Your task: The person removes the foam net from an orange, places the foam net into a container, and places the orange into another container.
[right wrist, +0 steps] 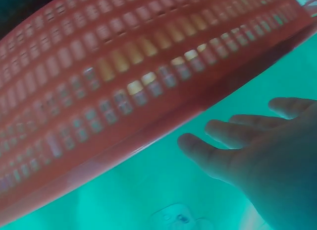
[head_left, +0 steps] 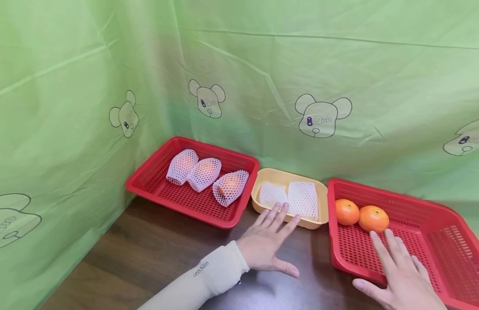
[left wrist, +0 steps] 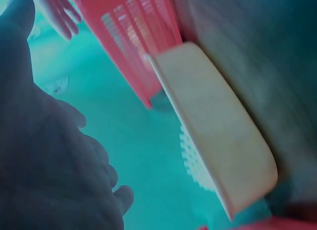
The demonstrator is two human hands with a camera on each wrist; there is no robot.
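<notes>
In the head view my left hand (head_left: 264, 243) has its fingers spread, just in front of a yellow tray (head_left: 259, 202). Two white foam net sleeves (head_left: 303, 200) lie flat in that tray. My right hand (head_left: 404, 273) reaches over the near edge of the right red basket (head_left: 437, 206), fingers straight and holding nothing. Inside that basket, two oranges (head_left: 373, 218) sit side by side at its left. Three net-wrapped fruits (head_left: 231, 187) lie in the left red basket (head_left: 208, 221). The wrist views show both hands with nothing in them.
A dark wooden table (head_left: 158, 241) bears the row of containers, which stand close together. Green cloth (head_left: 255, 56) printed with bear heads hangs behind and along the left side.
</notes>
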